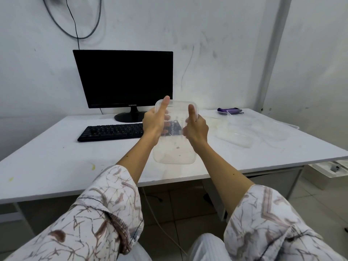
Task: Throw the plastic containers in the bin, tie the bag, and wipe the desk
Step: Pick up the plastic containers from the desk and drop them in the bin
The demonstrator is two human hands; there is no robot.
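I hold a clear plastic container (176, 147) up above the white desk (56, 157), tilted toward me. My left hand (154, 121) grips its left edge, thumb on the near face and fingers behind. My right hand (196, 127) grips the right edge the same way. More clear plastic containers and lids (235, 137) lie on the desk to the right. A purple cloth (228, 110) sits at the far right of the desk, partly under a clear lid. No bin or bag shows.
A black monitor (124, 78) and black keyboard (111, 131) stand on the desk's far left-middle. Yellow stains (92, 166) mark the desk near its front edge. A white tray-like object (331, 169) lies on the tiled floor at the right. Cables hang on the wall.
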